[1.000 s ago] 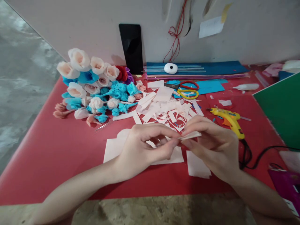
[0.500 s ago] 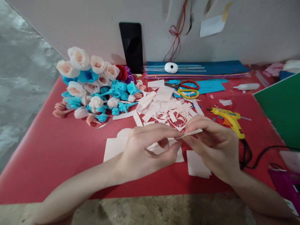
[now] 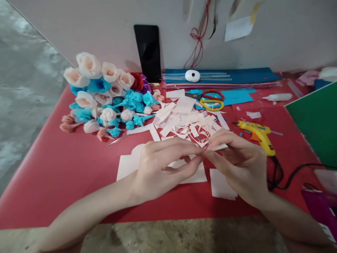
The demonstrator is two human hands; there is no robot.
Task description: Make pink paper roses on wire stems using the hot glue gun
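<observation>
Between both hands is a narrow strip of pale paper (image 3: 219, 147), seen almost edge-on. My right hand (image 3: 238, 165) pinches it between thumb and fingers, with its free end poking out to the right. The fingertips of my left hand (image 3: 168, 168) are pressed together on its left part, mostly covering it. Under the left hand lie flat pale paper sheets (image 3: 127, 168) on the red tabletop (image 3: 89, 189). A small stack of pale paper squares (image 3: 221, 184) rests below the right hand, partly hidden by it.
Paper scraps (image 3: 179, 119) are heaped beyond the hands, with scissors (image 3: 207, 98) behind. Paper flowers (image 3: 105, 95) fill the back left. A yellow glue gun (image 3: 258, 133) with a black cord lies right. A phone (image 3: 147, 52) leans on the wall; a green board (image 3: 316, 119) stands far right.
The left fingers have closed in on the strip, so less of its left part shows. Its exposed right end sits slightly flatter. Both hands stay in nearly the same place.
</observation>
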